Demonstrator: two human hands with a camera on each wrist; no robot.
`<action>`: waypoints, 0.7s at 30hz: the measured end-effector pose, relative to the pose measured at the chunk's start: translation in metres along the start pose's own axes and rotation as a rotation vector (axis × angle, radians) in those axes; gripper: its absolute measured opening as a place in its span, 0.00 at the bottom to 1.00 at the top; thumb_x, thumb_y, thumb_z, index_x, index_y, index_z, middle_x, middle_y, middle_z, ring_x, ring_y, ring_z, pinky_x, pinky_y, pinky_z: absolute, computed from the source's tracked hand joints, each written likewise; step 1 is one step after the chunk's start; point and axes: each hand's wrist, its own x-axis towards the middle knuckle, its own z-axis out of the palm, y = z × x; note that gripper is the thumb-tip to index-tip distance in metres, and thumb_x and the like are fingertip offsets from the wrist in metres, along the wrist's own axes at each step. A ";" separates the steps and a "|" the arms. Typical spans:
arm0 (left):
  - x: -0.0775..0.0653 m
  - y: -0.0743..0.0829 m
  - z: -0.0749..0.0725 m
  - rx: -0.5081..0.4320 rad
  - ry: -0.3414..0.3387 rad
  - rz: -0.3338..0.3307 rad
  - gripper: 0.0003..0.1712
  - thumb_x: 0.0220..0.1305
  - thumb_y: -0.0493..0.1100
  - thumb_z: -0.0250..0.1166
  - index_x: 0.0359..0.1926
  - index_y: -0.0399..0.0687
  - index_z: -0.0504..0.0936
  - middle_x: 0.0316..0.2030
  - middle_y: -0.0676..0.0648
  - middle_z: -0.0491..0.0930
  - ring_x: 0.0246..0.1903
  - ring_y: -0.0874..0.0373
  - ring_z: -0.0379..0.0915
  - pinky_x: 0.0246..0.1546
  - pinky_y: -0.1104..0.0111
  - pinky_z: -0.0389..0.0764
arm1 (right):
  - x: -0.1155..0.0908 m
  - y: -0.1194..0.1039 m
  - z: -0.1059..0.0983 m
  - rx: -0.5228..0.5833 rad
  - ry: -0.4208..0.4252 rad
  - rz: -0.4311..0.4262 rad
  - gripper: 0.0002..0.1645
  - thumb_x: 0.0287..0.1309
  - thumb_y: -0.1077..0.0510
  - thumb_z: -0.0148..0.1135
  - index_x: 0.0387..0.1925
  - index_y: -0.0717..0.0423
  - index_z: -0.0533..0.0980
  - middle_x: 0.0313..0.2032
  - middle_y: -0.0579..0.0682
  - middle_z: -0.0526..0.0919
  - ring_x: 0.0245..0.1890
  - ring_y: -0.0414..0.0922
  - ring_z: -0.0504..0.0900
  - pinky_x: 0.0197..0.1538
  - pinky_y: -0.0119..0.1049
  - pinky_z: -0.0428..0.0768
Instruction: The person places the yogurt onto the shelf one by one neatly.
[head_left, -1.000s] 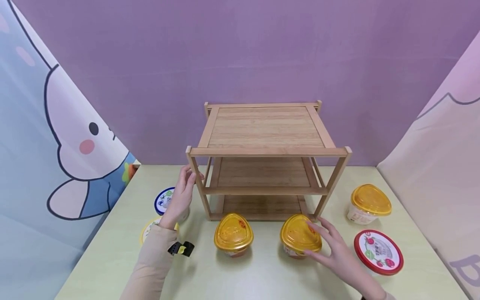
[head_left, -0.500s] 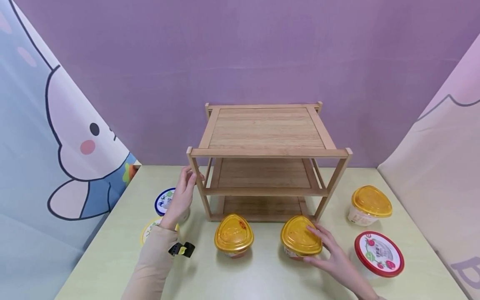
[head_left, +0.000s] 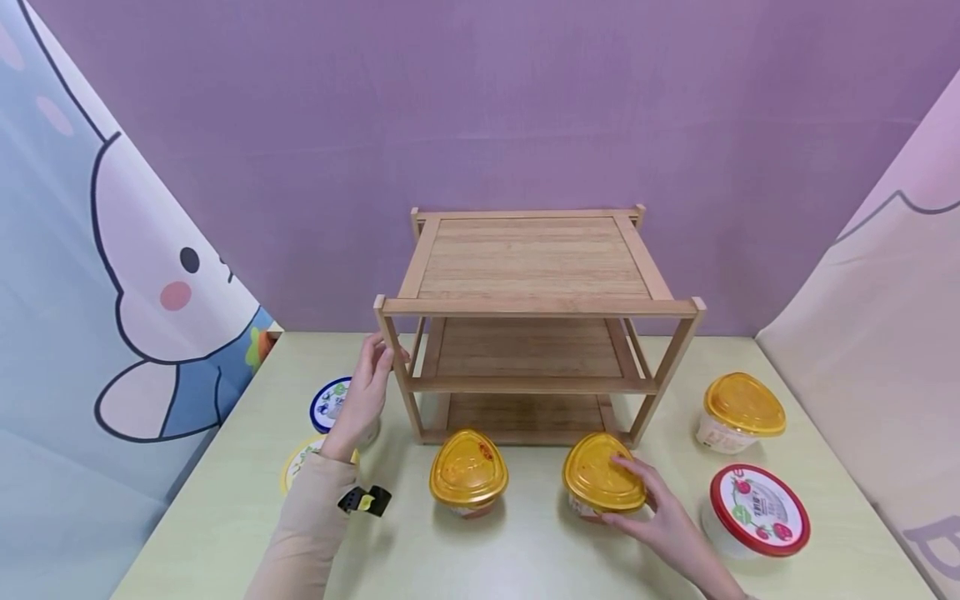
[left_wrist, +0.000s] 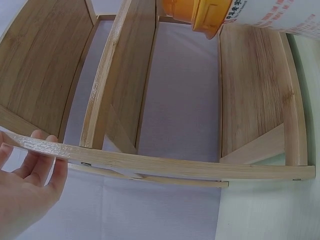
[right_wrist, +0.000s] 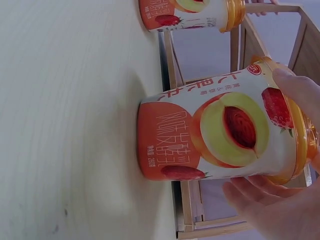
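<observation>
The person's left hand [head_left: 363,396] is at the left of the scene, its grip closed round the near left post [head_left: 410,408] of a three-tier rack of light brown wood [head_left: 534,258], fingertips showing past the post. The right hand [head_left: 667,525] is at the near right, its grip spread only as wide as a white and orange plastic tub with a translucent amber rounded-triangle lid [head_left: 600,475]; fingers and thumb are bent about the lid and upper side. That held tub stands on the pale yellow-green counter [head_left: 525,567], just in front of the rack's near right foot. The right-wrist view shows a cut peach and strawberries printed on its wall.

A matching amber-lidded tub [head_left: 468,471] stands to the left, in front of the rack's left half. A third [head_left: 742,404] stands apart at the far right, and nearer than it is a round white tub with a red-rimmed lid [head_left: 760,510]. At the left, partly hidden by the left hand and the beige sleeve [head_left: 300,533], are a round tub with a blue-rimmed lid [head_left: 327,404] and, nearer, one with a yellow-rimmed lid [head_left: 297,458]. A purple cloth [head_left: 525,108] hangs beyond the rack.
</observation>
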 end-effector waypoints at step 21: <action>0.005 -0.031 -0.002 -0.008 0.019 0.055 0.19 0.70 0.44 0.38 0.56 0.38 0.56 0.41 0.29 0.68 0.47 0.42 0.64 0.52 0.54 0.60 | 0.003 0.001 0.004 0.006 0.079 -0.061 0.37 0.28 0.62 0.75 0.48 0.58 0.71 0.48 0.53 0.71 0.49 0.22 0.63 0.47 0.16 0.64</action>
